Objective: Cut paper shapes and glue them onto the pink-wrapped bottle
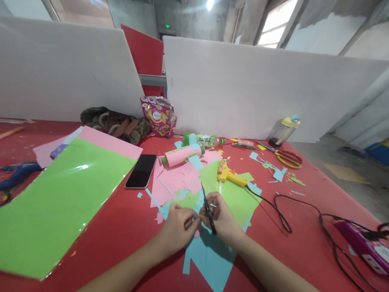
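Observation:
My right hand [221,215] is closed around black scissors [209,213] seen nearly edge-on, with their thin tip pointing away from me. Close beside it, my left hand [178,227] has thumb and fingers pinched together; whatever is between them is too small to make out. The fingertips of both hands meet above a light blue paper sheet [212,259]. Just beyond lie green and blue paper scraps [185,200] and pink paper [161,182]. A bottle wrapped in pink paper [184,156] rests on its side farther back.
A yellow glue gun [232,177] lies right of centre, its black cord running to a purple power strip [361,243]. Left are a phone [141,171] and a large green sheet [60,194]. Behind stand a snack bag [159,117], a green bottle [206,140] and yellow-handled scissors [287,158].

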Demonstrator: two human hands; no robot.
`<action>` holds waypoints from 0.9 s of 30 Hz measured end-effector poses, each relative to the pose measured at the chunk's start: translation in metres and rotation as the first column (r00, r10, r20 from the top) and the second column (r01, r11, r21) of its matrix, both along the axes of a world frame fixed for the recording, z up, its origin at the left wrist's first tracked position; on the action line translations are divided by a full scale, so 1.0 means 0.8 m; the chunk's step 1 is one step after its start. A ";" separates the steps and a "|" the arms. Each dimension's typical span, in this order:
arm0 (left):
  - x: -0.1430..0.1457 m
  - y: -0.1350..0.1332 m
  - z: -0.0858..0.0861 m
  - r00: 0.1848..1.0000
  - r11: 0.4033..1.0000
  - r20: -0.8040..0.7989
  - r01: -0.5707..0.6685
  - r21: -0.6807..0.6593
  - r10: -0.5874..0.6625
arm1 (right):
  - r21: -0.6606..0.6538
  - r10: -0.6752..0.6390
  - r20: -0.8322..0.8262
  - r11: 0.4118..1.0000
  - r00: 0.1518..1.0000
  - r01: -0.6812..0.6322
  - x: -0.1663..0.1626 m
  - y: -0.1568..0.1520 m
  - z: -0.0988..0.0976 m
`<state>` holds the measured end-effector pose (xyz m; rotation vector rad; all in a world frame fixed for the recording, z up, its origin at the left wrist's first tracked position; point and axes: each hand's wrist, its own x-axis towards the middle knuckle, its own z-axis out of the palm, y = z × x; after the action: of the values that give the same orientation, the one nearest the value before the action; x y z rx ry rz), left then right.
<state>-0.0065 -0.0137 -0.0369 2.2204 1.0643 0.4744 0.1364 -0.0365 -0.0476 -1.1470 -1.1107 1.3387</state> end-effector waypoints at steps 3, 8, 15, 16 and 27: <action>0.001 -0.002 -0.002 0.999 1.000 0.026 -0.022 0.003 0.022 | 0.019 0.012 0.020 1.000 1.000 -0.013 0.000 0.000 -0.002; 0.003 -0.006 -0.004 0.996 0.996 0.041 -0.086 0.026 0.085 | 0.013 0.024 -0.033 1.000 0.999 -0.024 -0.001 -0.001 -0.002; 0.002 -0.008 0.000 0.992 0.993 0.053 -0.118 0.026 0.116 | 0.008 0.011 -0.030 1.000 0.999 -0.011 -0.003 -0.002 0.001; 0.002 -0.008 0.000 0.991 0.992 0.056 -0.123 0.025 0.122 | 0.008 0.001 -0.032 1.000 0.999 -0.001 -0.003 -0.002 0.001; 0.002 -0.006 0.002 0.988 0.990 0.063 -0.140 -0.004 0.140 | 0.022 -0.006 -0.006 1.000 1.000 0.006 -0.003 -0.002 0.002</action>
<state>-0.0049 -0.0185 -0.0353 2.1255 1.1916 0.6017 0.1339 -0.0379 -0.0461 -1.1288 -1.1140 1.3220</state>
